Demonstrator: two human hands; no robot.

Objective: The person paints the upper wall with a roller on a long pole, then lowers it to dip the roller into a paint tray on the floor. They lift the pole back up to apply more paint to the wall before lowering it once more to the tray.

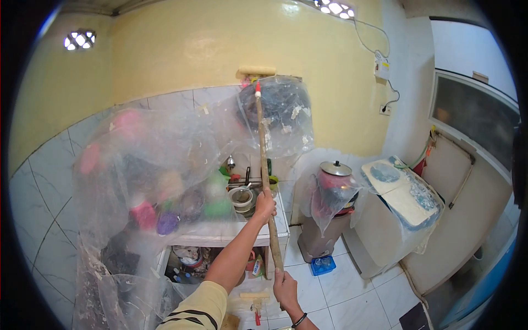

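A paint roller [257, 71] on a long wooden pole [262, 137] rests against or very near the yellow wall [181, 49], just above the tile edge. Its red and white handle [258, 89] is joined to the pole's upper end. My left hand [265, 205] is wrapped round the middle of the pole. Lower down, my right hand [285, 289] grips the pole near its bottom end. Behind the pole, clear plastic sheeting [214, 129] drapes over a dark bulky object and the kitchen counter [203, 241].
Dishes and a bowl [241, 199] stand on the counter. Right of it are a brown bin-like container [322, 236] with a lidded pot [336, 168] on top, a blue tray [323, 266], and a plastic-covered washing machine [385, 220]. A second roller [254, 295] lies low near the floor.
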